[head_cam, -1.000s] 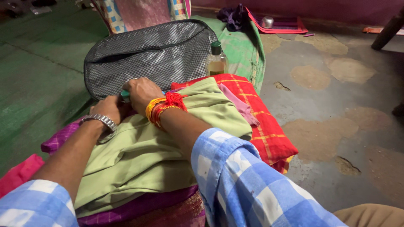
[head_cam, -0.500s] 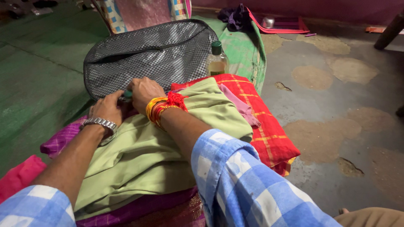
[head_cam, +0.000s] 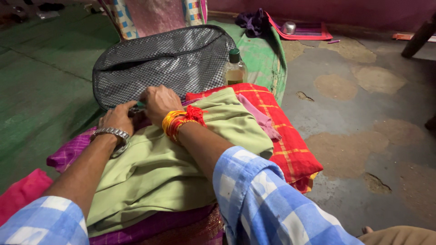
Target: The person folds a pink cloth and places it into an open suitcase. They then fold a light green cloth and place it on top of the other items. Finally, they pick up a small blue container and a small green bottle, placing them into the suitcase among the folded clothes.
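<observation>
My left hand [head_cam: 117, 119], with a metal watch on its wrist, and my right hand [head_cam: 159, 102], with red and yellow threads on its wrist, meet at the far edge of a pile of folded clothes. Between their fingers sits a small teal object [head_cam: 139, 106], mostly hidden. A pale green garment [head_cam: 163, 168] lies on top of the pile, over purple cloth [head_cam: 68, 152] and a red checked cloth [head_cam: 286, 136]. Just behind the hands stands a grey checkered zip bag [head_cam: 168, 61].
A bottle of pale oil with a green cap [head_cam: 235, 68] stands beside the bag. Green matting [head_cam: 41, 90] covers the floor to the left; patchy concrete floor [head_cam: 363, 113] lies to the right. A small steel pot [head_cam: 289, 27] rests on a mat far back.
Both hands have stayed together at the teal object, with the fingers shifting slightly. The view has dropped a little.
</observation>
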